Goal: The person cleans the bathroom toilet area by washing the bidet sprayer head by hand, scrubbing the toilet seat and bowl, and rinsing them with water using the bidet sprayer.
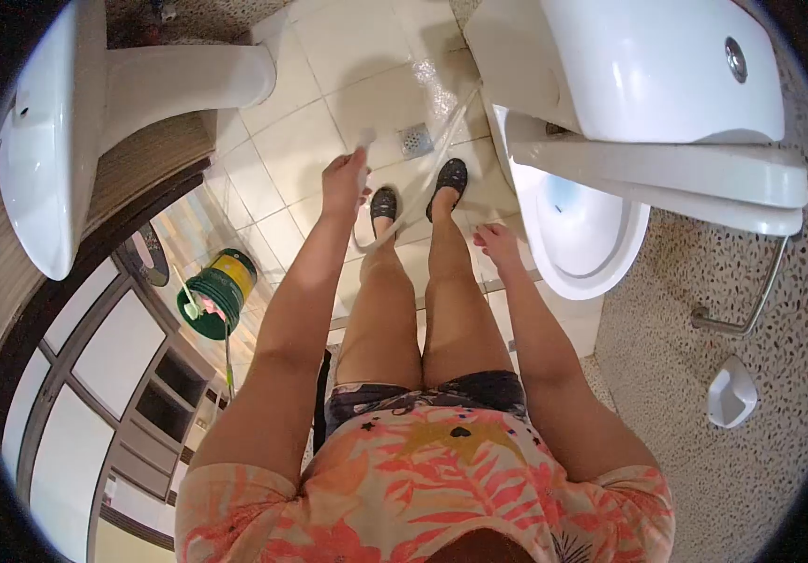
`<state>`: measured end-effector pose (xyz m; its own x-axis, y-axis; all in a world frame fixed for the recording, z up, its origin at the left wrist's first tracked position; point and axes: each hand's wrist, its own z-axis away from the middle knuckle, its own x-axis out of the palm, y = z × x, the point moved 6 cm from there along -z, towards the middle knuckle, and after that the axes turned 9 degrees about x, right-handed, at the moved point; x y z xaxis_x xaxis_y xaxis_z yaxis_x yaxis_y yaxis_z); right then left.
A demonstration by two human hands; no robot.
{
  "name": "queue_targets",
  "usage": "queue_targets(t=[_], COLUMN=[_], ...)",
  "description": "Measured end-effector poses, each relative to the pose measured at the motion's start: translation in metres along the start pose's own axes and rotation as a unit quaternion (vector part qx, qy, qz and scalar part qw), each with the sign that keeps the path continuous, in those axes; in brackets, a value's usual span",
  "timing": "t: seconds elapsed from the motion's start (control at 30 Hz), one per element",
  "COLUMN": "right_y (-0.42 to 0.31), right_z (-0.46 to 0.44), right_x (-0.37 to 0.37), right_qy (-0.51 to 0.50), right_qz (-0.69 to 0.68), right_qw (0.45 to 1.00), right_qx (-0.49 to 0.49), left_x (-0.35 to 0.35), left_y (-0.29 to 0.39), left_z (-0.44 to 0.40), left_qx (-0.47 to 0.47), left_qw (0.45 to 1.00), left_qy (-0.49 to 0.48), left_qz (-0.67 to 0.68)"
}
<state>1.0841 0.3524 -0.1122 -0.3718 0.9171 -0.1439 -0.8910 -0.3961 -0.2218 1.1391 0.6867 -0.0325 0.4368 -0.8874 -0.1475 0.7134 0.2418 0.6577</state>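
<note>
My left hand is wrapped round a white handheld bidet sprayer, held out over the tiled floor. The sprayer's head looks blurred, and my fingers hide most of its handle. From below that hand a pale hose loops down and runs up past my feet toward the toilet's base. My right hand hangs beside the toilet bowl, fingers loosely bent and apart, with nothing visible in it. Both feet, in dark shoes, stand on the tiles between my hands.
A floor drain lies ahead of my feet, with wet, shiny tiles beyond. The toilet's seat and lid are raised at right, near a metal grab bar. At left are a pedestal sink and a green bucket.
</note>
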Motion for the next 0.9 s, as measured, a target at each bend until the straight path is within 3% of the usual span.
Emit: queue_targets(t=[0.07, 0.13, 0.17, 0.2, 0.27, 0.3, 0.4, 0.43, 0.47, 0.53, 0.6, 0.63, 0.7, 0.77, 0.9], right_y=[-0.023, -0.036, -0.05, -0.075, -0.099, -0.102, -0.1, -0.092, -0.085, -0.058, -0.016, 0.029, 0.044, 0.048, 0.019], right_z=[0.007, 0.02, 0.046, 0.085, 0.141, 0.151, 0.172, 0.17, 0.169, 0.162, 0.152, 0.135, 0.16, 0.177, 0.196], right_x=[0.027, 0.064, 0.082, 0.098, 0.123, 0.13, 0.138, 0.13, 0.122, 0.092, 0.053, 0.016, -0.002, -0.015, -0.018], right_qy=[0.0, -0.066, -0.101, -0.136, -0.144, -0.139, -0.148, -0.126, -0.104, -0.046, 0.063, 0.096, 0.121, 0.149, 0.142], right_qz=[0.006, -0.022, -0.051, -0.078, -0.193, -0.192, -0.246, -0.206, -0.163, -0.122, -0.094, -0.019, -0.132, -0.075, -0.032], right_qw=[0.995, 0.983, 0.982, 0.978, 0.969, 0.969, 0.951, 0.959, 0.963, 0.977, 0.986, 0.992, 0.983, 0.986, 0.984], right_qx=[-0.097, -0.171, -0.154, -0.138, -0.056, -0.066, -0.114, -0.152, -0.19, -0.169, -0.12, -0.076, -0.033, -0.011, -0.098], left_x=[-0.023, -0.025, -0.017, -0.01, 0.012, 0.016, 0.011, 0.006, -0.002, -0.012, -0.019, -0.025, -0.029, -0.025, -0.026], left_y=[-0.023, -0.035, -0.036, -0.046, -0.016, 0.002, 0.042, 0.085, 0.091, 0.127, 0.138, 0.065, 0.045, 0.053, 0.164], left_z=[0.011, 0.035, 0.05, 0.06, 0.094, 0.096, 0.065, 0.068, 0.036, 0.029, 0.035, 0.006, 0.038, 0.066, 0.076], left_qx=[-0.031, -0.014, -0.019, 0.004, 0.097, 0.106, 0.268, 0.268, 0.342, 0.345, 0.285, 0.15, 0.1, 0.157, 0.332], left_qw=[0.995, 0.998, 0.999, 1.0, 0.993, 0.991, 0.955, 0.956, 0.924, 0.922, 0.928, 0.967, 0.981, 0.98, 0.937], left_qy=[0.082, 0.058, 0.019, -0.011, -0.065, -0.07, -0.051, -0.016, 0.03, 0.036, -0.052, -0.123, -0.106, -0.119, -0.104], left_qz=[0.052, 0.016, -0.034, 0.011, 0.037, 0.042, -0.112, -0.116, -0.171, -0.17, -0.232, -0.166, -0.126, 0.008, 0.042])
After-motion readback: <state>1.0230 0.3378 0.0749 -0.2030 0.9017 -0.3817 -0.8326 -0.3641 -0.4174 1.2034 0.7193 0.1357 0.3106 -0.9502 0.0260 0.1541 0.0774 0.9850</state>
